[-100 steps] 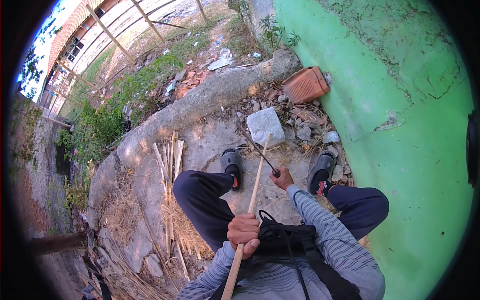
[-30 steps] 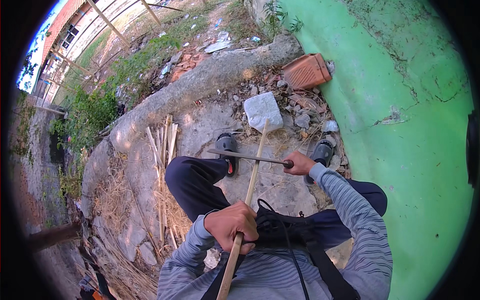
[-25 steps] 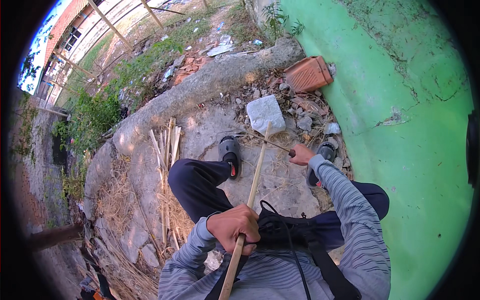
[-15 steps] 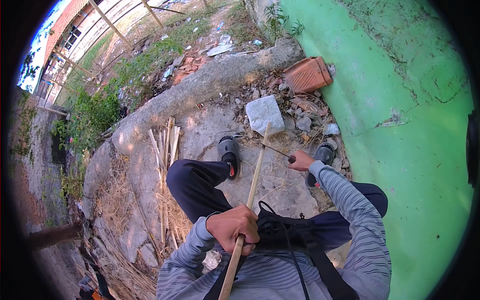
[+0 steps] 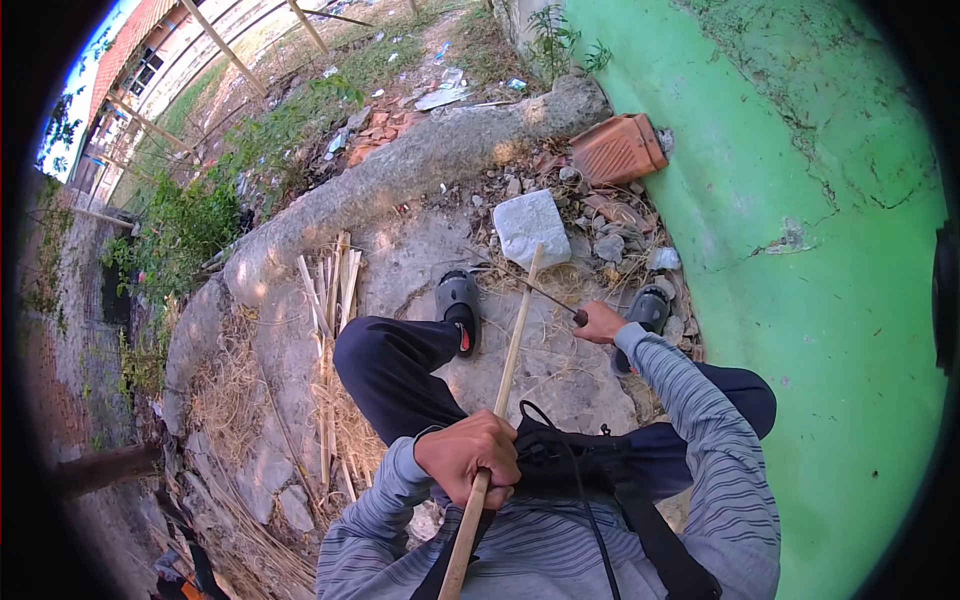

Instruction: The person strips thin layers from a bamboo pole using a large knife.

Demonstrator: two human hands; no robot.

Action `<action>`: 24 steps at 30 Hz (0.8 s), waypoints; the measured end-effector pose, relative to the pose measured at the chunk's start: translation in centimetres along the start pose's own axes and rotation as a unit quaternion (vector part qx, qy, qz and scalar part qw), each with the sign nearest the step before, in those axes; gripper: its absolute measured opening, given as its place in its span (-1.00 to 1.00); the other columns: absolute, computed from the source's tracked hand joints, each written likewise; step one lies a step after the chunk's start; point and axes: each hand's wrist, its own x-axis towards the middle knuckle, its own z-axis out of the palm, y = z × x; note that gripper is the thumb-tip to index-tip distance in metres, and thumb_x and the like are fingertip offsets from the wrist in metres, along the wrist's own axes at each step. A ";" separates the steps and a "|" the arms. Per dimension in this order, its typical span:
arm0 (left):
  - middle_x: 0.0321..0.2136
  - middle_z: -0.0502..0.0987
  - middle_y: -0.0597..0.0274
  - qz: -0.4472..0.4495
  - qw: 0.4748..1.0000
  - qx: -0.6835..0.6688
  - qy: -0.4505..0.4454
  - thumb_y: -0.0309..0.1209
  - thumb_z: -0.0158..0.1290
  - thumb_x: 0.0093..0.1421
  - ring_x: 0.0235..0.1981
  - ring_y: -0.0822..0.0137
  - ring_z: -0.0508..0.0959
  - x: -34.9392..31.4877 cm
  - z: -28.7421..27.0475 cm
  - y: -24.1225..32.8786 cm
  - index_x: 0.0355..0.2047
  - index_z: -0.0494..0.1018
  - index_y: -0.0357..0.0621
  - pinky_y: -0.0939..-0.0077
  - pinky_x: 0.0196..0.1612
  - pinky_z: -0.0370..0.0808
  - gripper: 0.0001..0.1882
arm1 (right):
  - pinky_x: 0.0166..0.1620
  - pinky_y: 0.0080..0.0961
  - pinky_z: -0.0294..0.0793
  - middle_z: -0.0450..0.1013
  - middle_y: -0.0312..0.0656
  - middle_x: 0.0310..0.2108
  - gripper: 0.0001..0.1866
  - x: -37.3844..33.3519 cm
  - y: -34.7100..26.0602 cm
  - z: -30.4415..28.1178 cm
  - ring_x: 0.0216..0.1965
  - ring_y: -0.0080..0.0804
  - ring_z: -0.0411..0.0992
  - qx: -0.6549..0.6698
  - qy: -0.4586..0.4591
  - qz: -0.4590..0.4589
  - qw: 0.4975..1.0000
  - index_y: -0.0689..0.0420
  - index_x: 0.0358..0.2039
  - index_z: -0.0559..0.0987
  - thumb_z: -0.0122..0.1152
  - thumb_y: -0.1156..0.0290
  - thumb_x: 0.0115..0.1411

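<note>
Green wall (image 5: pixel 800 330) filled the right side of the frame, cracked and flaking toward upper right. Orange clay block (image 5: pixel 618 150) leaned by it, upper centre-right, with rubble (image 5: pixel 608 247) below. White block (image 5: pixel 531 229) sat at upper centre, right behind the stick's far end; could not tell if they touched. Concrete ledge (image 5: pixel 400 190) curved across the upper left, green bush (image 5: pixel 190 230) beyond it. Bundle of pale strips (image 5: pixel 350 285) lay left of centre, with straw-like shavings (image 5: pixel 365 440) near its lower part. Grey shoes (image 5: pixel 458 297) stood either side of the work spot. Black cord (image 5: pixel 580 480) hung over the person's front, lower centre.

Stick (image 5: pixel 508 375) ran from the bottom edge up to centre-top: long, thin, straight, pale tan, looking narrower toward the far end. Left hand (image 5: pixel 468 460) was clenched round it, lower centre. Right hand (image 5: pixel 603 323), right of centre, gripped the dark handle of a knife (image 5: pixel 552 296); its thin blade crossed the stick near the far end, contact unclear.
</note>
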 end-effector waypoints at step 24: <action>-0.82 0.11 0.34 0.059 0.984 0.052 0.160 -0.43 0.11 -0.04 -0.80 0.21 0.21 -3.1 1.0 -0.3 -0.79 0.04 -0.02 0.25 -0.60 0.06 -0.56 | -0.50 -0.36 0.23 0.19 -0.24 -0.72 -0.70 -1.0 -6.9 10.2 -0.63 -0.50 0.14 0.158 0.127 -0.098 0.974 0.22 -0.61 0.39 0.37 0.39 0.00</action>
